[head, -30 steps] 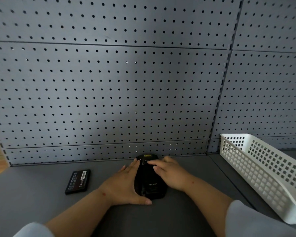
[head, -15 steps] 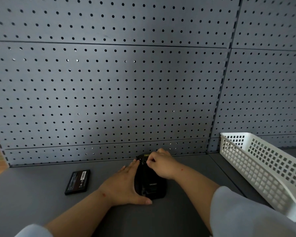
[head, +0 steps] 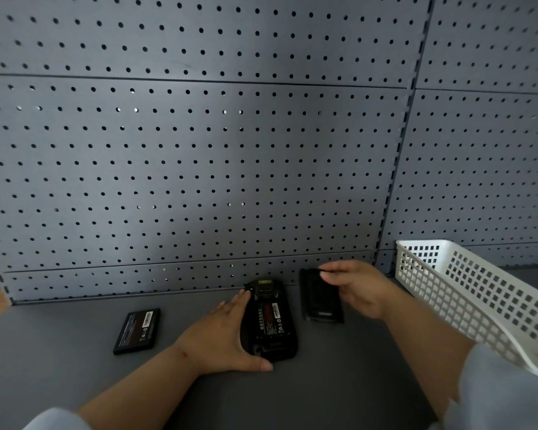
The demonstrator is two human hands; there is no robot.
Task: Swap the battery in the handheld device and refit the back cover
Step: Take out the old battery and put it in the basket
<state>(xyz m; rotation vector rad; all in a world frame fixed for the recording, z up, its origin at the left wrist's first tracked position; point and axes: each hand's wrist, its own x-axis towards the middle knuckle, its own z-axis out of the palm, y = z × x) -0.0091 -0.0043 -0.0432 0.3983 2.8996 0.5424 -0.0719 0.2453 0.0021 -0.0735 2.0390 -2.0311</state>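
Black handheld device (head: 269,321) lies face down on the grey desk (head: 59,367), long axis pointing toward the pegboard wall (head: 199,166). Back is open: a battery (head: 271,319) with a red-and-white label sits in the bay, seated flush as far as I can tell.

Left hand (head: 221,336) is flat on the desk, pressed against the device's left edge, fingers together along its side, thumb hooked under the near end. Its grip is not closed around anything, just bracing.

Right hand (head: 361,288) holds the back cover (head: 320,297) just right of the device, apart from it. Grip is clamped on the cover's far end, thumb on the upper face, fingers behind. Cover is tilted, inner side toward the camera; near edge looks at or just above the desk, can't tell if it touches.

Second battery (head: 137,330), black with a white barcode label, lies flat on the desk, well left of the device, clear of both hands.

White perforated plastic basket (head: 479,293) sits at the right, beyond the right forearm; contents not visible from this angle. Pale sleeves show at both lower corners.
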